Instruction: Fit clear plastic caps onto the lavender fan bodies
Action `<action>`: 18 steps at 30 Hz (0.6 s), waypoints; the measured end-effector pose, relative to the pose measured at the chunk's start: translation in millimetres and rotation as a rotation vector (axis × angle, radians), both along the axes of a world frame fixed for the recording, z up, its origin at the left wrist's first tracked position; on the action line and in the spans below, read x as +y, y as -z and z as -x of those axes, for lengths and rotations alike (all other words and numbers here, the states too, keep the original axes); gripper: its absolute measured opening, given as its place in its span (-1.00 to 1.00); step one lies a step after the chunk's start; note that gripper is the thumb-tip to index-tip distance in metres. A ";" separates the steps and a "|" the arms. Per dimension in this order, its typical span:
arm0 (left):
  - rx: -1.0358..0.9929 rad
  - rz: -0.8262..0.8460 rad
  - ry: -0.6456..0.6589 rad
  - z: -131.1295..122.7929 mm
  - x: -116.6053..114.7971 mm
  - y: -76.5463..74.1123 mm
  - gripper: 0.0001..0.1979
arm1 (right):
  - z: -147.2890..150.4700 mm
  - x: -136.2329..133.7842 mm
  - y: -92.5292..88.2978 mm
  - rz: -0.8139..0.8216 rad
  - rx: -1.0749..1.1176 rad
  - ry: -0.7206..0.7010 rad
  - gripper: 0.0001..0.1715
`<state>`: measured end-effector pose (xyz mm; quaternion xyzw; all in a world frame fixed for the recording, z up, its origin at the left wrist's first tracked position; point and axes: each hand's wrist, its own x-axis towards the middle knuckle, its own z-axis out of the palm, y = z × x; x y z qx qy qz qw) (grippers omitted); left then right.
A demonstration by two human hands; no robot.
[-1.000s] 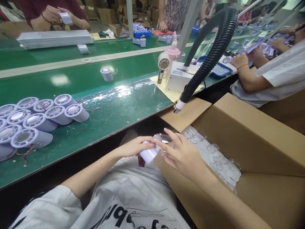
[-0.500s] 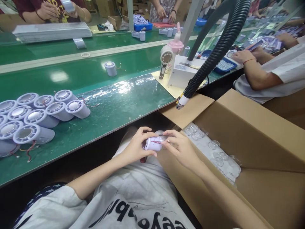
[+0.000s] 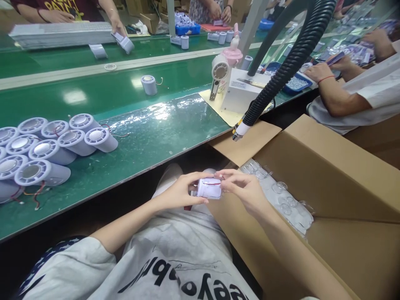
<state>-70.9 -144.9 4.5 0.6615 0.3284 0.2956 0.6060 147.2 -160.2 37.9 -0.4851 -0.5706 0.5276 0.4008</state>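
Pale lilac vented plastic cylinders (image 3: 50,146) piled on green bench mat (image 3: 162,133). Over lap, small lilac cylinder with red wire (image 3: 210,188) clasped by left hand (image 3: 176,195), far end pinched by right hand (image 3: 248,193). Step judged: end of cylinder being worked two-handed. Next move calls for steady grip, wire kept clear. End face hidden by fingers (image 3: 231,176); clear blister tray (image 3: 281,200) in brown cardboard box (image 3: 337,179) hard to make out.

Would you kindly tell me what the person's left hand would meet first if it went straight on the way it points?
The left hand points across at the small white cylinder it grips, so that comes first; just beyond is the right hand, though depth is hard to judge.
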 end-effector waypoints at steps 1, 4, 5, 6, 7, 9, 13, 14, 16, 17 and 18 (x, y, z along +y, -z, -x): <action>-0.037 0.068 -0.012 0.4 -1.5 -2.5 -0.35 | -1.7 0.4 1.8 0.001 0.051 -0.042 -0.86; -0.150 0.243 -0.047 2.5 -6.7 -5.0 -0.37 | -4.9 -3.4 5.4 -0.149 -0.052 -0.192 -0.63; -0.159 0.289 -0.044 3.5 -8.2 -4.6 -0.37 | -5.3 -6.1 6.2 -0.232 -0.143 -0.227 -0.51; -0.152 0.327 -0.036 4.8 -9.3 -4.0 -0.35 | -5.6 -9.0 6.9 -0.312 -0.228 -0.246 -0.45; -0.138 0.355 -0.022 6.0 -10.1 -3.4 -0.32 | -5.7 -11.9 7.5 -0.378 -0.285 -0.255 -0.45; -0.122 0.372 0.003 8.2 -10.7 -3.0 -0.26 | -6.1 -16.6 8.7 -0.442 -0.311 -0.252 -0.52; -0.152 0.283 0.012 8.8 -10.8 -5.9 -0.24 | -7.1 -20.3 10.7 -0.402 -0.271 -0.250 -0.53; -0.154 0.272 0.007 8.3 -11.2 -6.9 -0.26 | -7.3 -20.5 11.0 -0.398 -0.261 -0.252 -0.52; -0.152 0.273 -0.010 7.1 -12.7 -8.5 -0.33 | -7.9 -21.2 11.3 -0.413 -0.252 -0.257 -0.49; -0.153 0.284 -0.016 6.7 -13.5 -8.9 -0.37 | -8.1 -21.7 11.4 -0.421 -0.251 -0.260 -0.48; -0.155 0.299 -0.016 6.6 -14.3 -9.1 -0.38 | -8.1 -22.3 11.5 -0.420 -0.248 -0.259 -0.48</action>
